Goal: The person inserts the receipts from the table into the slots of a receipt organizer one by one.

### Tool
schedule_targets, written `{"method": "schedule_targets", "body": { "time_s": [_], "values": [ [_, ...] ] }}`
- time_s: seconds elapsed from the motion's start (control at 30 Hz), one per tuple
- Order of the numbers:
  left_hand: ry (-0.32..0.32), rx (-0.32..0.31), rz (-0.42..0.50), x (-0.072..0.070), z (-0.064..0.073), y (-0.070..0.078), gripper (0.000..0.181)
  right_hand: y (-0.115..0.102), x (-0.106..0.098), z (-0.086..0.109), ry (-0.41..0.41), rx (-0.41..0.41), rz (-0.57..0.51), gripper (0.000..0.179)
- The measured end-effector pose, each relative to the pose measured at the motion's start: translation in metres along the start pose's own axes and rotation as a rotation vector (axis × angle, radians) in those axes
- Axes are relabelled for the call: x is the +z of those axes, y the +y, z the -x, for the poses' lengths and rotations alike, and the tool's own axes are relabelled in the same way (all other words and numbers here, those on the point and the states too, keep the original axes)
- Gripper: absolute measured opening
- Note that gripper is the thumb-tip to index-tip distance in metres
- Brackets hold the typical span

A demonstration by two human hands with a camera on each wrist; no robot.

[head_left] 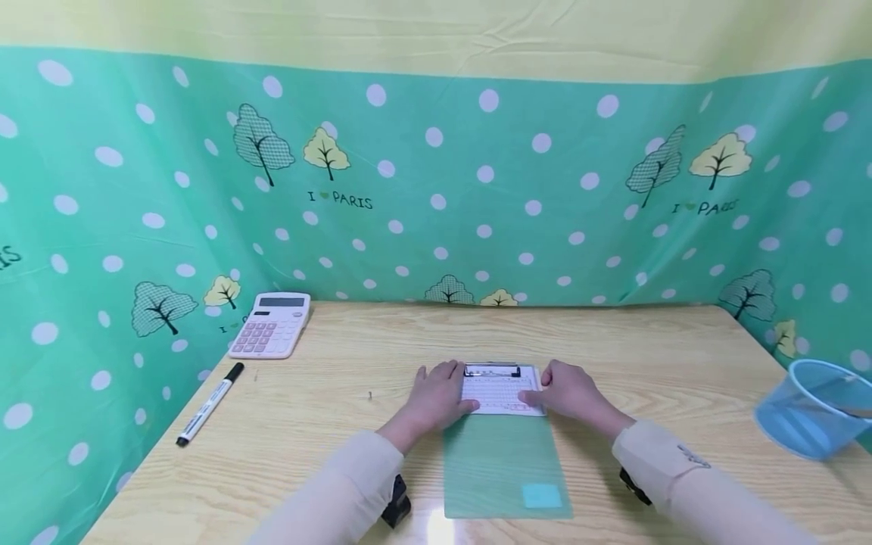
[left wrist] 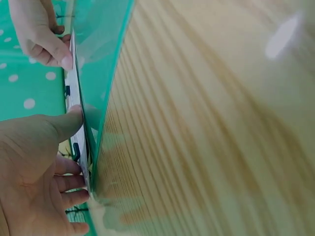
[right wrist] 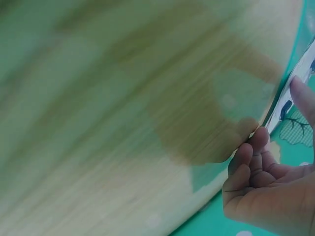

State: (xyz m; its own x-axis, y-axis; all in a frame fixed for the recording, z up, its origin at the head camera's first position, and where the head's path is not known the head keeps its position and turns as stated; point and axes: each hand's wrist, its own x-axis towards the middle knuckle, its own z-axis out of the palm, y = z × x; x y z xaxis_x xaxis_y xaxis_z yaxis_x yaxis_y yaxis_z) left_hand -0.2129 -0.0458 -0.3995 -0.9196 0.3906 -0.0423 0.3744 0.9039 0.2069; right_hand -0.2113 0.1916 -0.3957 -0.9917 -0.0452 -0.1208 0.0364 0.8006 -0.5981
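A small clipboard point(head_left: 496, 392) carries a white printed form under its metal clip point(head_left: 492, 370). It overlaps the far end of a translucent green folder point(head_left: 500, 462) on the table. My left hand point(head_left: 436, 397) holds the clipboard's left edge, thumb over the form. Opposite it, my right hand point(head_left: 571, 391) pinches the right edge, with its thumb on the paper and its other fingers curled. In the left wrist view the clipboard point(left wrist: 78, 118) appears thin and edge-on beside the green sheet. The right wrist view shows my right fingertips point(right wrist: 259, 137) low at the edge.
At the far left of the wooden table point(head_left: 327, 393) lies a pink and white calculator point(head_left: 272, 329), with a black-capped marker point(head_left: 210, 405) nearer me. A blue mesh pen holder point(head_left: 793, 420) stands at the right edge. A patterned green curtain point(head_left: 463, 189) hangs behind.
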Motion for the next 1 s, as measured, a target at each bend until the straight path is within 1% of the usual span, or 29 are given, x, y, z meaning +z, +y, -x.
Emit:
{"method": "schedule_targets", "body": {
  "time_s": [0.13,0.27,0.37,0.5,0.6,0.7,0.8,1.0],
  "values": [
    [-0.003,0.006,-0.011,0.002,-0.002,0.005,0.080,0.009,-0.004,0.002,-0.007,-0.034,0.004,0.043],
    [0.004,0.012,0.014,0.002,-0.003,0.005,0.094,0.012,-0.005,0.000,-0.021,-0.063,0.014,0.041],
    [0.018,0.018,0.039,0.001,-0.004,0.001,0.105,0.010,-0.005,-0.003,-0.020,-0.089,0.062,0.043],
    [0.039,0.029,0.072,0.001,-0.008,-0.002,0.114,-0.001,-0.006,-0.009,-0.001,-0.151,0.139,0.045],
    [0.053,0.054,0.073,0.002,-0.012,-0.003,0.117,-0.008,-0.006,-0.018,-0.001,-0.217,0.176,0.045],
    [0.054,0.071,0.053,0.003,-0.017,-0.003,0.118,-0.013,-0.003,-0.027,-0.003,-0.299,0.225,0.045],
    [0.048,0.067,0.030,0.003,-0.019,-0.002,0.119,-0.015,0.000,-0.035,-0.007,-0.401,0.286,0.043],
    [0.051,0.059,0.032,0.003,-0.020,-0.001,0.119,-0.018,0.000,-0.044,-0.044,-0.545,0.385,0.031]
  ]
}}
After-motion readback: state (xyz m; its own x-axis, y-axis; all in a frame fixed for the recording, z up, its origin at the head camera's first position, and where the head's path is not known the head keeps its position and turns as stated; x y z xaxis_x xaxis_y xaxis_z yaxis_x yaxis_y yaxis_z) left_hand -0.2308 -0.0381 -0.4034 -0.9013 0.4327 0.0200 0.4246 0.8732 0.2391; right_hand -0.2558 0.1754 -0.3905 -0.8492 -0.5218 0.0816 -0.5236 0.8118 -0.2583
